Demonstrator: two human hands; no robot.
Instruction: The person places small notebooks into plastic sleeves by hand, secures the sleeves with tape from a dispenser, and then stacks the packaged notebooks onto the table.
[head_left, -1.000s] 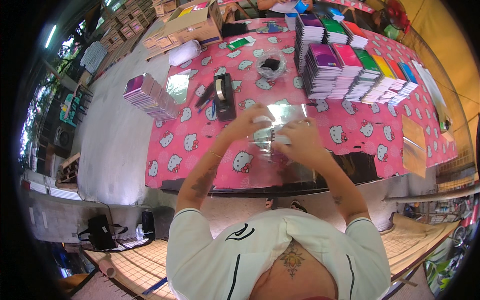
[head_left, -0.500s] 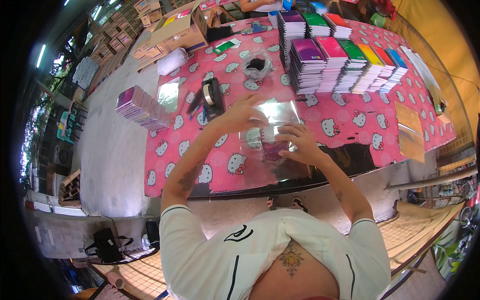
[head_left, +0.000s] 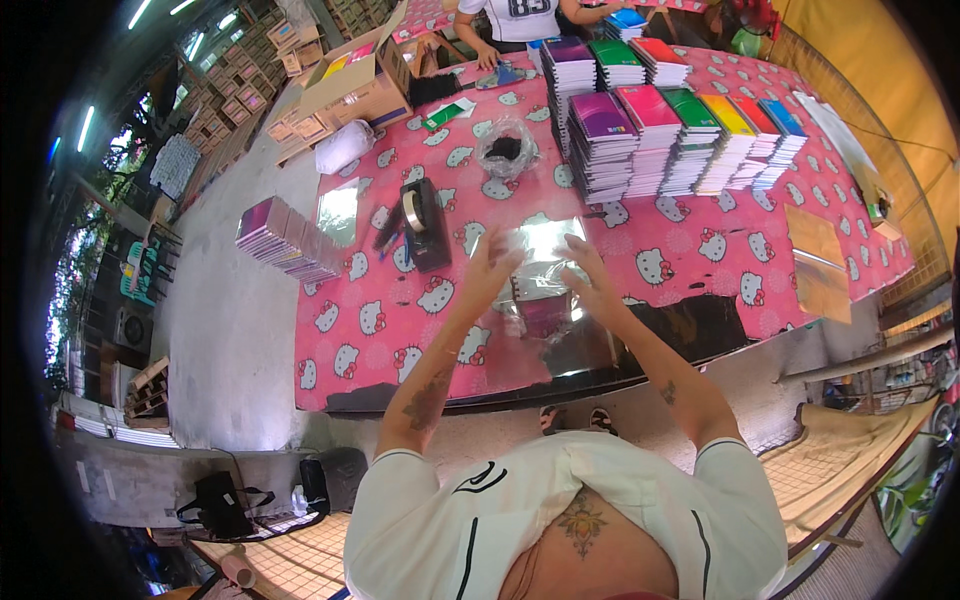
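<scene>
In front of me on the table lies a sheet of clear, shiny plastic film point(head_left: 545, 240), with glare across it. A purple spiral-bound notebook point(head_left: 547, 316) shows through the plastic at its nearer end. My left hand point(head_left: 490, 268) is at the film's left edge, fingers apart and slightly bent. At the right side, my right hand point(head_left: 594, 282) rests with its fingers stretched over the film, touching it. Both hands look open, though the fingertips are partly lost in the glare. A black tape dispenser point(head_left: 428, 228) with a roll of tape stands left of my left hand.
Stacks of coloured notebooks point(head_left: 650, 140) rise at the back right. A row of purple-topped notebooks point(head_left: 285, 240) stands at the left edge. A crumpled clear bag point(head_left: 507, 148), an open carton point(head_left: 355, 75) and brown cardboard point(head_left: 820, 262) lie around. Another person point(head_left: 515, 22) is across the table.
My left hand has drawn back and down to the film's left edge. My right hand has shifted slightly up along the right side. The person opposite has come further into view.
</scene>
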